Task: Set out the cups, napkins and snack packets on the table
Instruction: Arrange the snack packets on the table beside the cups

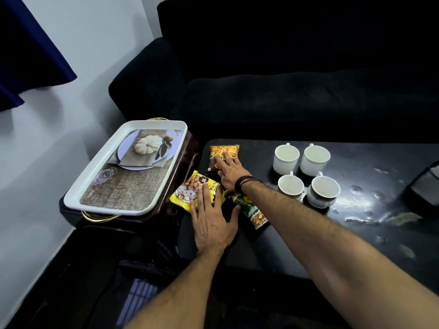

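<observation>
Three snack packets lie at the left end of the black table [356,233]. My left hand [211,222] rests flat, fingers spread, on the yellow packet [187,191]. My right hand [231,173] lies flat with fingers extended on the orange-and-brown packet [219,151] farther back. A green-and-orange packet [253,211] sits partly under my right wrist. Several white cups stand in a group to the right, among them the back-left cup [285,158] and the front-right cup [324,191]. No napkins are clearly visible.
A white tray [78,198] with a pumpkin picture rests on a dark side stand left of the table. A black sofa [285,91] runs behind. A dark object [425,184] sits at the table's right edge. The tabletop shows wet or scuffed patches.
</observation>
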Demonstrator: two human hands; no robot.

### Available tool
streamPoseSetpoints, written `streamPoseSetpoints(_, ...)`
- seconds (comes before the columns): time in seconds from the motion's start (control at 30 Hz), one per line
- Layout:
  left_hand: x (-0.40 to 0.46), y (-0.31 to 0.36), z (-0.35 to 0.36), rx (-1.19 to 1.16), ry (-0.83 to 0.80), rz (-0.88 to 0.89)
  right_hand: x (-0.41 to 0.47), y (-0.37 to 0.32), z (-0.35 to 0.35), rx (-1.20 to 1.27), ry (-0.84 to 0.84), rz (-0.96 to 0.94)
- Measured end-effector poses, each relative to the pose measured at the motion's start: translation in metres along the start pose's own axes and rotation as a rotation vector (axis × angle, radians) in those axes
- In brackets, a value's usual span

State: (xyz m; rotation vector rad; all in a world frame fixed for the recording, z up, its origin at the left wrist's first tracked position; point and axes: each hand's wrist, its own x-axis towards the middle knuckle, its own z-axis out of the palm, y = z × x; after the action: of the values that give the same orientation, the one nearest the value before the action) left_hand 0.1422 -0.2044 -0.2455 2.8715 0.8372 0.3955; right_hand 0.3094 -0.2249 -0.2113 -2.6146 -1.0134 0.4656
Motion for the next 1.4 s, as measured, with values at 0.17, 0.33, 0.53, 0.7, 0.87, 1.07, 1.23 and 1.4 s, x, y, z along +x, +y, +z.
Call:
streamPoseSetpoints(0.17,-0.001,0.000,-0.001,-0.020,0.016,0.000,-0.036,-0.006,-0.011,0.082,0.138,0.024)
streamPoseSetpoints(0.33,-0.002,-0.003,0.001,0.008,0.033,0.034,-0.120,0.002,-0.003,-0.109,0.456,-0.044)
streamPoseSetpoints(0.53,-0.002,-0.003,0.002,-0.023,0.048,0.014,-0.163,0.023,0.023,-0.110,0.296,-0.009)
streamPoseSetpoints(0.7,-0.001,-0.004,0.002,-0.046,0.039,0.008,-0.147,0.001,0.030,-0.070,0.437,0.183)
streamPoseSetpoints(0.87,-0.002,-0.005,0.001,-0.054,0.000,0.007,-0.117,-0.025,0.009,0.057,0.635,0.319)
streamPoseSetpoints(1.07,-0.002,-0.005,-0.004,-0.187,0.022,0.016,-0.060,-0.014,-0.027,0.029,0.670,0.390)
streamPoseSetpoints(1.23,-0.003,-0.005,-0.004,-0.280,0.055,0.009,-0.041,0.012,-0.002,0.024,0.440,0.370)
streamPoseSetpoints(1.4,0.000,-0.002,-0.005,-0.180,0.056,-0.104,-0.048,0.021,0.025,-0.073,0.422,0.286)
